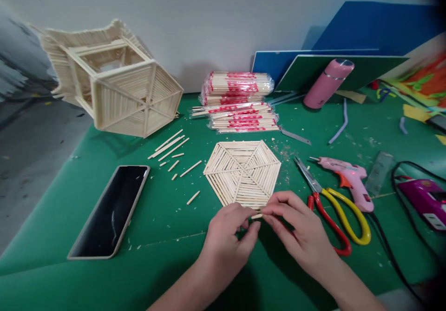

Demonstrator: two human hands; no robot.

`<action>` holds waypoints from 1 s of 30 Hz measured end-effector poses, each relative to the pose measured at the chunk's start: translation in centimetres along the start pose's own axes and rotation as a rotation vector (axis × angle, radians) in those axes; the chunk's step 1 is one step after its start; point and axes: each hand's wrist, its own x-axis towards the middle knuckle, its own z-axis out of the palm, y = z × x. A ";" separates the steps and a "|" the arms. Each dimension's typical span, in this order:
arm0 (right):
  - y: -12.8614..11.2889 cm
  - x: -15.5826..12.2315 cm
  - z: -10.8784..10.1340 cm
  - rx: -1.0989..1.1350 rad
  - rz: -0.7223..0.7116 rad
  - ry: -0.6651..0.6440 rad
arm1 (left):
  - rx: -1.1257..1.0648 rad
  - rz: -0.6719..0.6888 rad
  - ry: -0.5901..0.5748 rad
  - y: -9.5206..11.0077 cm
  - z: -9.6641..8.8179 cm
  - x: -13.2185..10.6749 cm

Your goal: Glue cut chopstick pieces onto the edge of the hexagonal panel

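Observation:
A hexagonal panel of wooden sticks [244, 174] lies flat on the green table, its sticks laid in rings with spokes meeting at the centre. At its near edge, a short piece of wooden stick [257, 216] sits between the fingertips of both hands. My right hand [301, 229] pinches its right end between thumb and fingers. My left hand [228, 236] is curled, its thumb and index finger closed about the left end. Loose cut sticks [169, 147] of several lengths are scattered left of the panel.
Scissors [317, 188], a pink glue gun [348, 176] and its cable lie right. A phone [111, 213] rests left. Behind are a stick-built lantern-like frame [121, 88], wrapped chopstick bundles [240, 102] and a pink bottle [327, 84]. A purple power box [423, 199] stands far right.

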 end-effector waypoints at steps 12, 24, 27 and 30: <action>-0.3 -0.8 0.1 0.062 0.050 -0.024 | -0.089 -0.042 -0.046 0.6 -0.3 -0.6; -0.3 -3.6 0.8 0.159 0.093 -0.165 | -0.099 -0.015 -0.277 0.3 -0.7 -2.6; -0.7 -3.3 0.6 0.176 0.087 -0.153 | -0.191 -0.057 -0.226 1.1 -1.1 -2.1; -1.2 -2.9 0.5 0.268 0.145 -0.041 | -0.335 -0.064 -0.208 1.3 -1.3 -1.7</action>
